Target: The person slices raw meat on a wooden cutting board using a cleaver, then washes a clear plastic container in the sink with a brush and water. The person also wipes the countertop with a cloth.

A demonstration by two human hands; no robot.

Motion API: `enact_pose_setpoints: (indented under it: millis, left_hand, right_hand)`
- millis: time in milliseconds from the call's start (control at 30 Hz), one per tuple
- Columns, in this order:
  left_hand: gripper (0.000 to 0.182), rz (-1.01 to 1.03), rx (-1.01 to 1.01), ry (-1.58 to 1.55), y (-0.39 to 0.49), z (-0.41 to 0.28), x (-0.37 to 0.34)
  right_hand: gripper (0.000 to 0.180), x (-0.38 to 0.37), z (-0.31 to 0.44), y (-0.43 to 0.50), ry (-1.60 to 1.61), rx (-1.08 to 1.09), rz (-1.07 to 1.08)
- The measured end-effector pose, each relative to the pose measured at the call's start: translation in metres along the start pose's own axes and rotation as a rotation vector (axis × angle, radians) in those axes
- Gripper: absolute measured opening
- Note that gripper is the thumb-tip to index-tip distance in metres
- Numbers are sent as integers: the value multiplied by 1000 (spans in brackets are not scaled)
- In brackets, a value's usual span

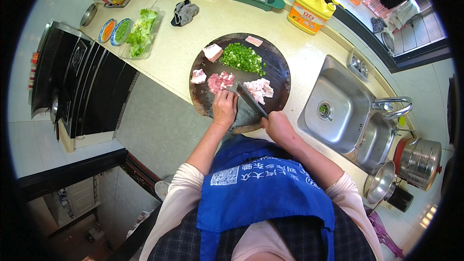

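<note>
On a round dark chopping board (279, 67) my right hand (277, 125) grips the handle of a cleaver (252, 100), its blade pointing up and left. My left hand (224, 107) lies with bent fingers at the near edge of some cut red meat (220, 81), left of the blade; whether it pinches a piece is hidden. Right of the blade is a heap of pale fatty pieces (260, 88). Chopped green vegetable (243, 58) forms a pile farther back. A pale meat block (212, 52), a small fatty piece (198, 76) and a flat pale slice (254, 41) lie around it.
A steel sink (337, 105) is at the right, with steel pots (420, 163) beyond. A yellow detergent jug (311, 11) stands at the back. Leafy greens in a clear tray (142, 34), two patterned dishes (120, 32) and a grey cloth (185, 12) rest at the left; the stove (83, 79) is farther left.
</note>
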State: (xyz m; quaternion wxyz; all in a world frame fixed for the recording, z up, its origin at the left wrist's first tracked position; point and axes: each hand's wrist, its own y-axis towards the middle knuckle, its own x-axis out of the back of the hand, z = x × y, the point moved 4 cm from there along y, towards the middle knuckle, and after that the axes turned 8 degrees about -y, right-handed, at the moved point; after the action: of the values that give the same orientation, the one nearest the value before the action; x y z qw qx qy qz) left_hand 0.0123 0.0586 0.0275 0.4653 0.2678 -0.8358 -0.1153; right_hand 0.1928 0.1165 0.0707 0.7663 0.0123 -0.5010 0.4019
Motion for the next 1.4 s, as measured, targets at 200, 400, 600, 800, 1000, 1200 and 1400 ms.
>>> enact_pose_setpoints:
  millis: [200,400,600,800,1000,1200,1400]
  left_hand:
    - [11,34,8,5,-3,3,3]
    - [12,30,25,37,-8,9,12]
    - [11,-106,5,-57,20,2,51]
    - [17,-71,-21,170,41,25,32]
    - [10,-37,-10,215,50,28,42]
    - [12,-67,-7,1,57,34,67]
    - [27,-74,262,140,50,98,64]
  right_hand:
    - [26,7,-1,1,-12,-21,-28]
    - [26,7,-1,2,-38,12,-52]
    - [29,4,-6,4,48,-80,38]
    - [36,25,-1,0,242,-238,108]
    - [36,28,-12,-6,281,-253,126]
    - [40,38,-11,-16,307,-215,37]
    - [37,40,-9,-18,292,-206,32]
